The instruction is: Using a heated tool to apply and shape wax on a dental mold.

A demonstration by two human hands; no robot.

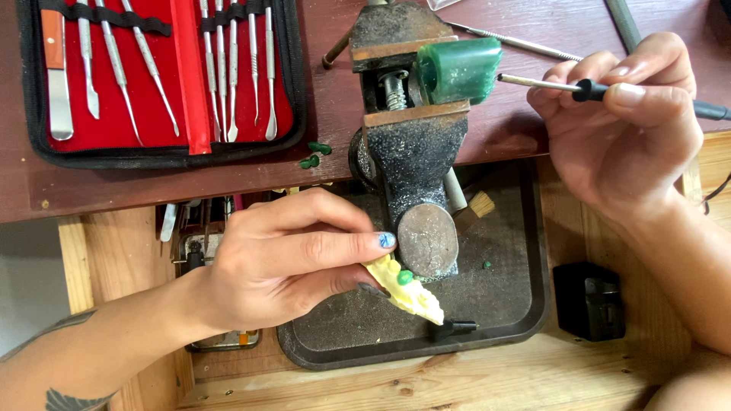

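My left hand (293,262) grips a small pale yellow carved piece (407,291) with a green blob of wax on it, held over a dark tray beside the vise base. My right hand (620,122) holds a thin metal-tipped tool with a black handle (560,85), its tip pointing at a green wax block (459,70) clamped in the jaws of a black bench vise (411,144). The tool tip sits just right of the block; I cannot tell if it touches.
An open black case with red lining (164,76) holds several metal carving tools at upper left. Two green wax bits (314,154) lie on the brown tabletop. A dark tray (502,304) sits below the table edge, a black box (590,301) at right.
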